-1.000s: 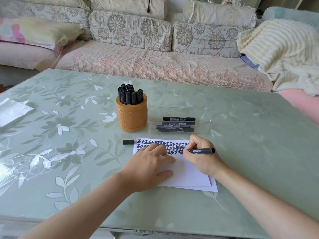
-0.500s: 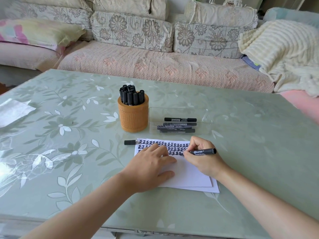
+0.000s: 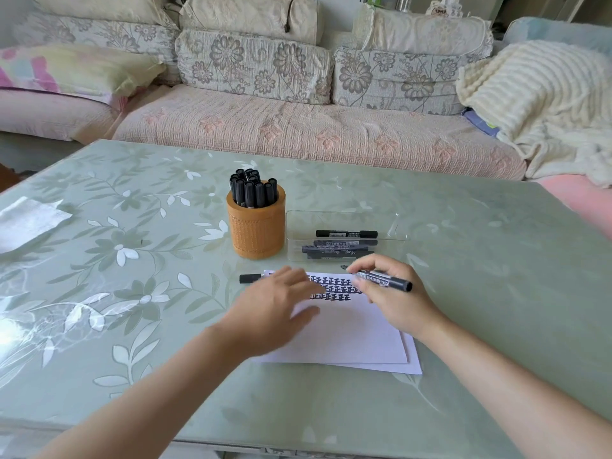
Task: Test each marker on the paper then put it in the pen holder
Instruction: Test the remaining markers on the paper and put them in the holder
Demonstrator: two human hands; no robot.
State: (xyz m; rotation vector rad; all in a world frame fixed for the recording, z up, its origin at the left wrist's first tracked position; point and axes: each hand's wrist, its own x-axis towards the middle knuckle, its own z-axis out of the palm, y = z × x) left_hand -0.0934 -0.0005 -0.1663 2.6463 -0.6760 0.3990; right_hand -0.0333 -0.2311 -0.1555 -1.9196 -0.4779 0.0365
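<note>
Head camera: pinching uncapped black marker in right hand over far edge of paper, left hand flat, fingers straight, near loose cap.

**Bright daylight, one blurred hand**

Soft daylight fills your view, bright and even. Hard white glare burns on the glossy table at the left edge. Your left hand is smeared with blur; your right hand and its marker read crisp. Shadows are faint. The sofa bows at the frame edges.
</note>
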